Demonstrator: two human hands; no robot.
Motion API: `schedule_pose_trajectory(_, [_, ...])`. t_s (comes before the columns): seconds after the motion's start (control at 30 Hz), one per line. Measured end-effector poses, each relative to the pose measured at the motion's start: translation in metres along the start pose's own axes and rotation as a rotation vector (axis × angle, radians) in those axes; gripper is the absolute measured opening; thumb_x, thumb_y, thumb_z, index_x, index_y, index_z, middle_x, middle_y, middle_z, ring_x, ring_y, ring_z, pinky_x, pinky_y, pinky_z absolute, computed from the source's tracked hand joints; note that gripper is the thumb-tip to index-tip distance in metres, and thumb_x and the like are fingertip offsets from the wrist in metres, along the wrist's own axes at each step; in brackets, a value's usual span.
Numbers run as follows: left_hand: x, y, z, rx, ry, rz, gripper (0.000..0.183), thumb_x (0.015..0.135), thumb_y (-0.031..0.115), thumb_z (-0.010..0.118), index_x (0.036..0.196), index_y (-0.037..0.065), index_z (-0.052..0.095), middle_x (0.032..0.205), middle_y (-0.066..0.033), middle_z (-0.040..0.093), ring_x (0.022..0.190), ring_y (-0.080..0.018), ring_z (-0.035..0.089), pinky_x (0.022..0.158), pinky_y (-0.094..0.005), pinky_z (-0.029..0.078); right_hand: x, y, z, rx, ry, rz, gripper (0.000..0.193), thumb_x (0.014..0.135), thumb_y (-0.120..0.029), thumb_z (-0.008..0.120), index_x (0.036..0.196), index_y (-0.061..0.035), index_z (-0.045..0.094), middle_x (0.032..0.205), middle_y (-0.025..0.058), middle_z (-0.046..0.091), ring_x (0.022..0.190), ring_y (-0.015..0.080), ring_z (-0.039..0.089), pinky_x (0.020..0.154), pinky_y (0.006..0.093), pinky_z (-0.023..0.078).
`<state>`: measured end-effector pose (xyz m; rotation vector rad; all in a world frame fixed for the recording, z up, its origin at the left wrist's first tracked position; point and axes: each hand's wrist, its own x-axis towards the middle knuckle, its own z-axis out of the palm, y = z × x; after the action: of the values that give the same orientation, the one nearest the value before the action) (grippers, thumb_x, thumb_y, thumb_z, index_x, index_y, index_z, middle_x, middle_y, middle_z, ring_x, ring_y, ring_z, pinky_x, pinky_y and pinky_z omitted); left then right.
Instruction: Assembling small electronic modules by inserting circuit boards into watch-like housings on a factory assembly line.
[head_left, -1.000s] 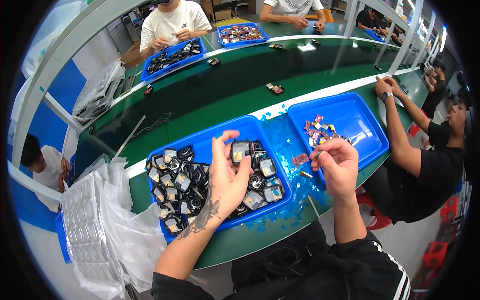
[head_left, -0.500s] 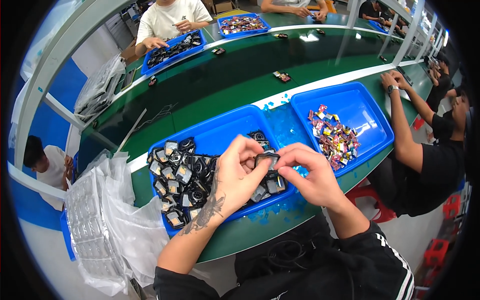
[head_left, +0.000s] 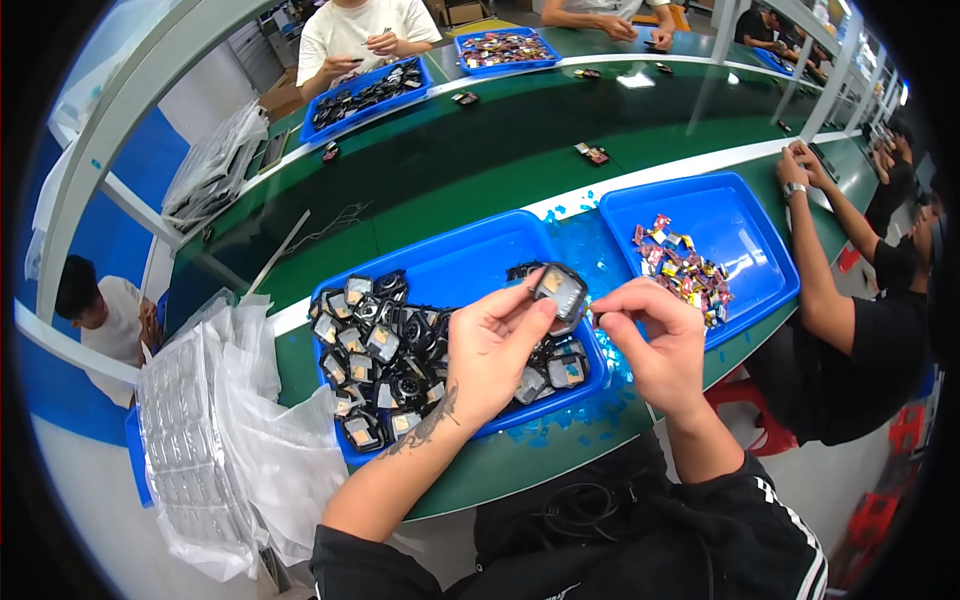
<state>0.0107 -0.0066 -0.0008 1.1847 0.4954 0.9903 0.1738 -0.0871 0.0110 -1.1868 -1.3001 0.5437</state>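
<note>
My left hand grips a small black smartwatch-like casing with a grey, film-like face, holding it tilted above the right end of a blue tray. My right hand is pinched at the casing's right edge; whatever sits between thumb and forefinger is too small to make out. Many similar black casings fill the lower part of the left blue tray. Right of it, a second blue tray contains a heap of small red, yellow and silver electronic parts.
Bits of blue film litter the green bench around the trays. Clear plastic blister sheets are stacked at the left. Beyond runs a green conveyor belt carrying a few parts. Other people sit across and to the right, one with bare forearms nearby.
The casing has turned so its grey face shows more, and sits slightly higher and to the right. My right hand has drawn back rightward, its fingers pinched. The whole view has shifted slightly.
</note>
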Motion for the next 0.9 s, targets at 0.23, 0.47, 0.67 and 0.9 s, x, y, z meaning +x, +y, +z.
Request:
schedule_pose_trajectory(0.23, [-0.006,-0.006,-0.004,0.043,-0.153,-0.060,0.038,0.095,0.004,0.057,0.132,-0.006,0.051,0.121,-0.0149,0.061,0.108,-0.0175,0.060,0.092,-0.0329,0.053,0.014,-0.026,0.003,-0.315,-0.118,-0.117,0.016,0.078,0.002,0.069,0.094,-0.0009,0.069,0.082,0.0111,0.067,0.069,0.0223,0.064,0.056,0.0300,0.047])
schedule_pose_trajectory(0.47, [-0.011,-0.010,0.002,-0.039,-0.176,-0.003,0.042,0.096,0.001,0.053,0.136,-0.006,0.045,0.124,-0.0126,0.058,0.113,-0.0159,0.057,0.097,-0.0291,0.048,0.011,-0.013,0.010,-0.398,0.019,-0.246,0.017,0.072,0.003,0.074,0.087,-0.0015,0.067,0.079,0.0112,0.067,0.069,0.0253,0.065,0.059,0.0333,0.051])
schedule_pose_trajectory(0.67, [-0.011,-0.014,0.009,-0.291,-0.055,-0.119,0.039,0.097,0.004,0.051,0.135,-0.005,0.046,0.123,-0.0138,0.059,0.111,-0.0192,0.060,0.098,-0.0344,0.051,0.010,-0.006,0.016,-0.526,0.047,-0.437,0.021,0.071,0.007,0.072,0.090,-0.0010,0.068,0.083,0.0110,0.065,0.071,0.0260,0.064,0.062,0.0341,0.052])
schedule_pose_trajectory(0.9, [-0.014,-0.008,0.012,-0.227,-0.063,-0.058,0.039,0.097,0.003,0.051,0.135,-0.005,0.046,0.125,-0.0153,0.058,0.113,-0.0202,0.059,0.098,-0.0358,0.051,0.004,-0.014,0.015,-0.539,0.066,-0.333,0.026,0.072,0.006,0.074,0.096,-0.0028,0.069,0.097,0.0111,0.052,0.070,0.0206,0.056,0.060,0.0275,0.048])
